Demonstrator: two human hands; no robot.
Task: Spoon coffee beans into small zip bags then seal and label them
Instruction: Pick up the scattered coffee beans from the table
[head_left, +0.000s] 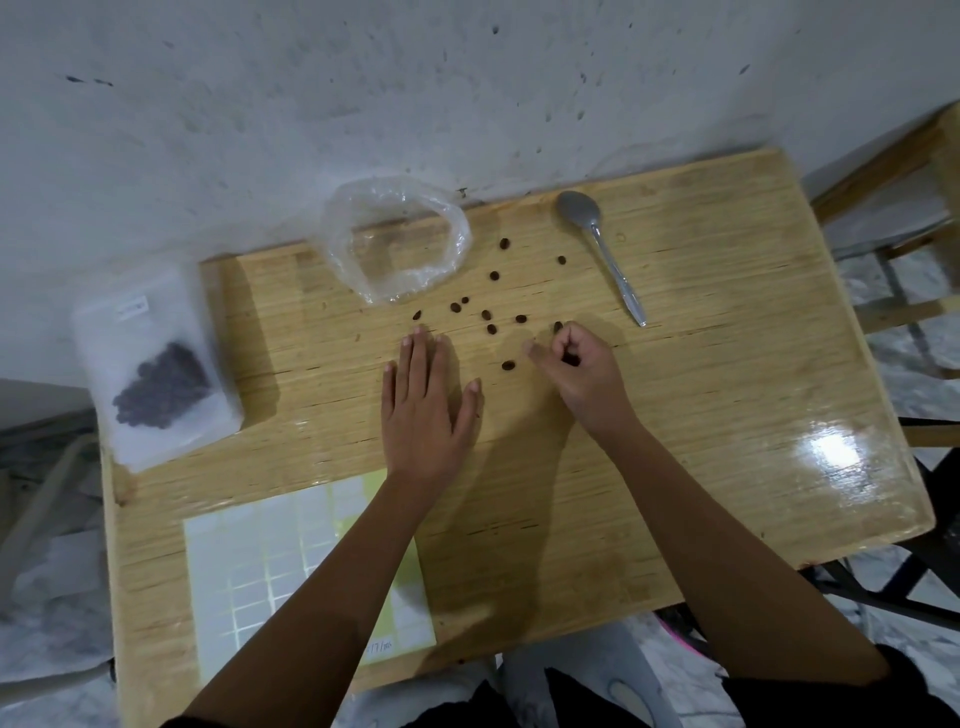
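Several loose coffee beans (487, 315) lie scattered on the wooden table (727, 364). My left hand (423, 400) rests flat on the table with straight fingers, its fingertips near one bean. My right hand (576, 364) is curled, and dark beans show inside its fingers. A metal spoon (602, 244) lies empty to the upper right. An open clear plastic bag (395, 239) sits crumpled at the back edge. A zip bag (156, 364) with beans and a small label lies at the left edge. A sheet of white labels (270, 561) lies near me, partly under my left forearm.
A grey wall rises right behind the table. A wooden frame (893, 156) stands beyond the right edge, with dark metal legs below it. The zip bag overhangs the table's left edge.
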